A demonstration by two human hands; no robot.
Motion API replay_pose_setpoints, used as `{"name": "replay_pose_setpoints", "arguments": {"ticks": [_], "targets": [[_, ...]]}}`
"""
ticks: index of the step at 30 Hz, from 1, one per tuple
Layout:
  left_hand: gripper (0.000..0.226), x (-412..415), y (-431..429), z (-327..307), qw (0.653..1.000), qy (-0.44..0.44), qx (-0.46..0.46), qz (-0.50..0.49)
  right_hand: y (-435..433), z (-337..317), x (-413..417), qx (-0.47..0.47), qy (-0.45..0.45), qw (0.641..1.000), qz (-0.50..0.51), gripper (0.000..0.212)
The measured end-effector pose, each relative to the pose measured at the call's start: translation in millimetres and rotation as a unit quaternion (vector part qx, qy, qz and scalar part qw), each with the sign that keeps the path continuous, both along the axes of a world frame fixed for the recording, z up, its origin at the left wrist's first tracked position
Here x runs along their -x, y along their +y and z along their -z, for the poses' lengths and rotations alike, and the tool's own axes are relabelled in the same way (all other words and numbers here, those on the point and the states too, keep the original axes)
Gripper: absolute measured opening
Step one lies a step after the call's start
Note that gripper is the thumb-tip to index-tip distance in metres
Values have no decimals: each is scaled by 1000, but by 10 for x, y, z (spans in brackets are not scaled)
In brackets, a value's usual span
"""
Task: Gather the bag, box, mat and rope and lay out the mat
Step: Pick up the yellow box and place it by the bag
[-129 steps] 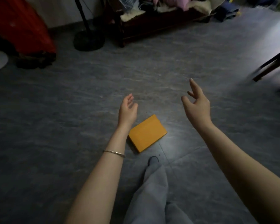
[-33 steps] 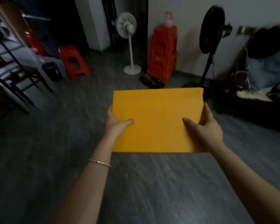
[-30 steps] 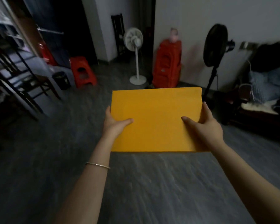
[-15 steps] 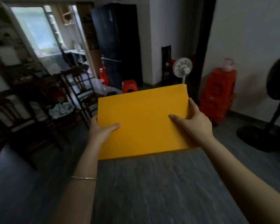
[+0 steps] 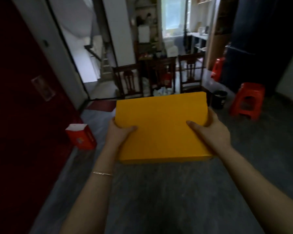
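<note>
Gripping the box (image 5: 162, 125) by its two short sides, the left hand (image 5: 118, 134) and the right hand (image 5: 210, 132) each lay a thumb flat on the yellow top, while the other fingers curl round the edge and go out of sight underneath. The box is held roughly level in the air in front of the person, above the grey floor (image 5: 176, 191), and touches nothing else. A thin bracelet (image 5: 101, 173) sits on the left wrist. To the left, a red bag (image 5: 81, 136) with a pale open top stands on the floor beside a dark red door (image 5: 24, 98); I take it to be the task's bag. Ahead are dark wooden chairs (image 5: 128, 81), with a small dark bucket (image 5: 219, 98) and a red stool (image 5: 247, 100) to the right. No mat or rope can be seen. The main risk is that both hands are taken up. Reaching for the bag would leave the wide box pinched by one side, and it could tip, swing down or slip free. Whether its top is fastened cannot be told, so it might also come open. The box also hides the floor just beyond it, so a foot could catch the bag or the stool.
</note>
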State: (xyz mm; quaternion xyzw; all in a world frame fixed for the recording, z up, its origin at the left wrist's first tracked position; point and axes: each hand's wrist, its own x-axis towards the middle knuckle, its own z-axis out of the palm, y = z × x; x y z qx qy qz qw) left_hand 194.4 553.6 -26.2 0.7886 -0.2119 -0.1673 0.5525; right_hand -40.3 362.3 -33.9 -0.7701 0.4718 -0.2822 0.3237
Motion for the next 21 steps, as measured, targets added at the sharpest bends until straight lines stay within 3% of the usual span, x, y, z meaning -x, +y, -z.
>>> {"name": "replay_pose_setpoints", "arguments": {"ticks": [9,21], "targets": [[113,-1244,315,186,975,22,-34,-218,-442,111,-2166,-46,29,978,-202,109],[108,-3404,552,777,942,82,-57,-319,-446,709,-4847,-64,71,953,-288,100]]}}
